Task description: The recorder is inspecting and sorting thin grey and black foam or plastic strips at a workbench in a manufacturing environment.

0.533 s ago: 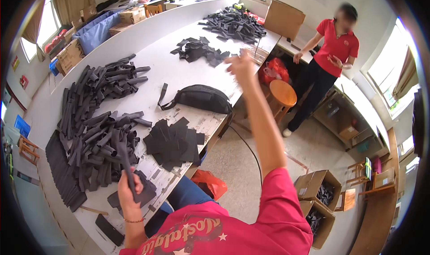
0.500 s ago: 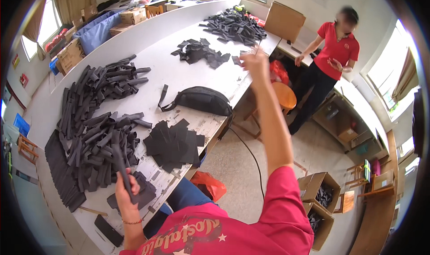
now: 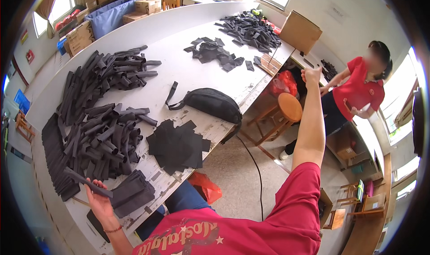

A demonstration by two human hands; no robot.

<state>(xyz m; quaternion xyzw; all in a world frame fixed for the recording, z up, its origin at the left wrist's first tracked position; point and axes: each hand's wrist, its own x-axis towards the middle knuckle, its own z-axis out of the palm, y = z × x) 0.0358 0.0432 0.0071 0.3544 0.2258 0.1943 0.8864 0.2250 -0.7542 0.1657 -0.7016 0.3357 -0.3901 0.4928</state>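
Note:
My left hand (image 3: 102,205) grips a black rolled fabric strip (image 3: 85,182) that lies across its fingers at the near left of the table. Beside it rests a stack of flat folded black pieces (image 3: 133,193). Just beyond is a heap of black fabric tubes (image 3: 101,138), with more tubes piled behind. My right arm stretches far out to the right; my right hand (image 3: 311,76) is closed past the table's edge, with nothing visible in it. Flat black fabric pieces (image 3: 175,146) lie fanned out near the table's front edge, and behind them sits a black waist bag (image 3: 208,103).
A person in a red shirt (image 3: 358,91) stands at the right, beyond a round wooden stool (image 3: 290,107). Smaller black pieces (image 3: 215,53) and another heap (image 3: 251,31) lie at the table's far end. A black cable (image 3: 256,165) trails over the floor.
My right arm has swung to the right, and its hand has moved away from the table. My left hand has shifted left with the strip, now lying flatter. The other person's head has turned.

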